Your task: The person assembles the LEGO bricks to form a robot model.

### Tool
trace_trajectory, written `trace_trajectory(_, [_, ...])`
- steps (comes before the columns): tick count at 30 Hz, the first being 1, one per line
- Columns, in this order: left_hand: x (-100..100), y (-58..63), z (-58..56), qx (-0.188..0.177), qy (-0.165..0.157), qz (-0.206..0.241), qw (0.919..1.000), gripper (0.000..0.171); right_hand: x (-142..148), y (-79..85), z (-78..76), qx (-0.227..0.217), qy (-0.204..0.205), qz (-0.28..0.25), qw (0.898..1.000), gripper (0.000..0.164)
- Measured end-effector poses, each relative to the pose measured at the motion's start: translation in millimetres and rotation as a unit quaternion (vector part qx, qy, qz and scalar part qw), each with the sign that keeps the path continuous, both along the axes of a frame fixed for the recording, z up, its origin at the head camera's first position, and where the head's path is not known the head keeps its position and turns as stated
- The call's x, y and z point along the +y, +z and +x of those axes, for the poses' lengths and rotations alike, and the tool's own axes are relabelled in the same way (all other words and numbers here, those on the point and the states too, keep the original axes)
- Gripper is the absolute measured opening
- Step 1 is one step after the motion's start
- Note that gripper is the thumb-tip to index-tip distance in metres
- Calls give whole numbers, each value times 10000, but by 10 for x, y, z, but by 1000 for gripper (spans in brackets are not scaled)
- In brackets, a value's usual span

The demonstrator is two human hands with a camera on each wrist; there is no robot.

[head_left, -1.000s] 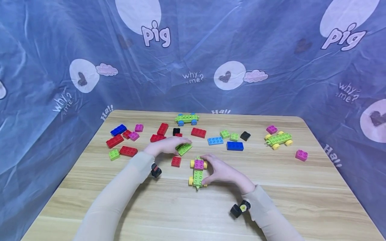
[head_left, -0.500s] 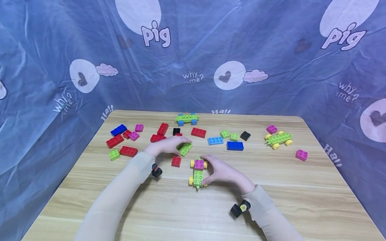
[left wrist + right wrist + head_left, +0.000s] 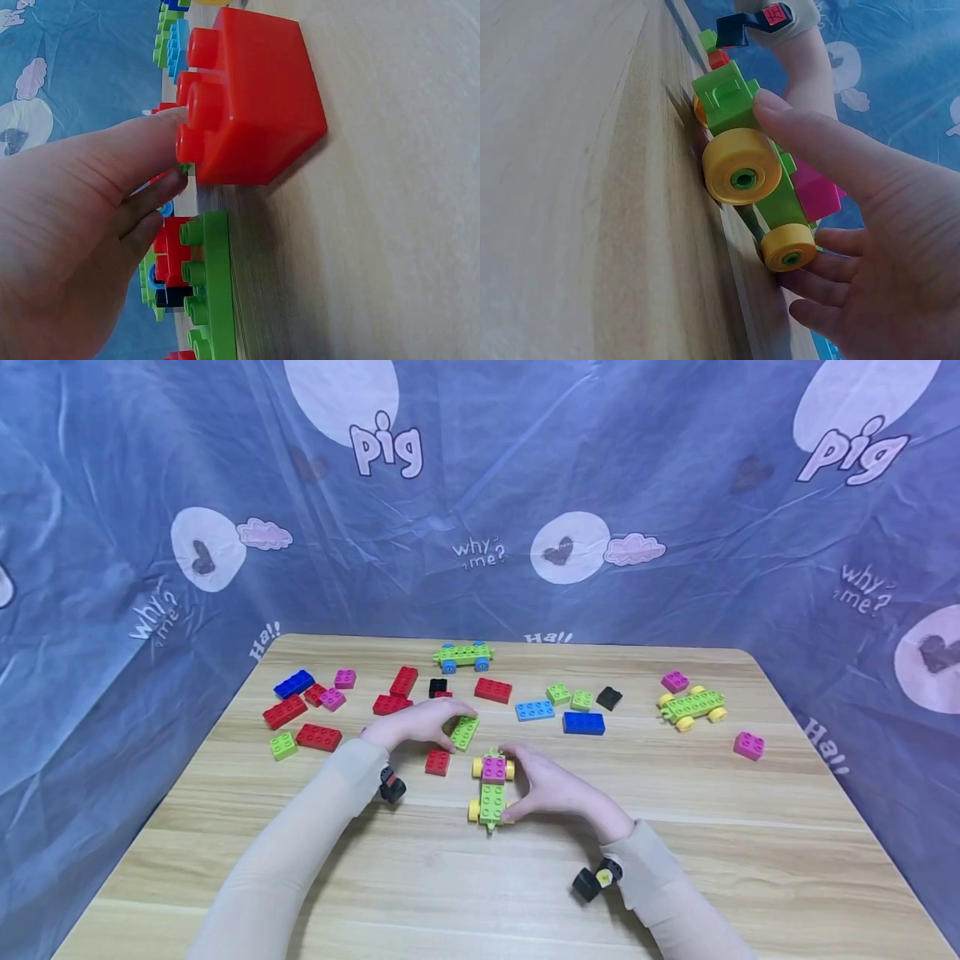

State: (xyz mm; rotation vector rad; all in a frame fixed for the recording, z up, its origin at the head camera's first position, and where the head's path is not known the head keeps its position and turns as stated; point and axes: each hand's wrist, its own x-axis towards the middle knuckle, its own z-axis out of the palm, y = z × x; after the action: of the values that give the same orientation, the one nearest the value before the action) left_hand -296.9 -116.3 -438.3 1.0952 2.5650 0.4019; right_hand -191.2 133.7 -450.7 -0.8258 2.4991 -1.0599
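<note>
My left hand (image 3: 420,724) pinches a lime green studded brick (image 3: 465,734) between thumb and fingers, low over the table. In the left wrist view a red brick (image 3: 274,101) fills the foreground in front of the thumb and hides what the thumb touches. Below the fingers there, a long green brick (image 3: 219,281) shows its studs. My right hand (image 3: 555,787) grips a lime green car base (image 3: 492,806) with yellow wheels, thumb at its near end, fingers round its far end. A magenta brick (image 3: 494,768) is on the far half of the base.
Red bricks (image 3: 318,737), some blue and small magenta ones are scattered at the left. Near the back edge stands a blue-wheeled car base (image 3: 463,656). A light blue brick (image 3: 535,710) and a dark blue brick (image 3: 583,723) lie right of middle; another yellow-wheeled base (image 3: 693,705) stands farther right.
The left hand has turned the lime green brick so it points more straight away from me, and shifted it slightly right. The right hand and its car base have stayed put.
</note>
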Motion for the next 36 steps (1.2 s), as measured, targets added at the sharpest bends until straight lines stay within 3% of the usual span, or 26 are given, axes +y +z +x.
trace_trajectory(13, [18,30,18,-19,26,-169,9999,67,-52,-36,14,-52,-122,174,9998,106])
trace_trajectory(22, [11,90,58,-21,512,472,9976,69,-48,-29,15,-79,-105,81,9999,106])
trace_trajectory(36, [95,210,303,295,491,967,9937,67,-40,-22,12,-64,-102,172,9998,106])
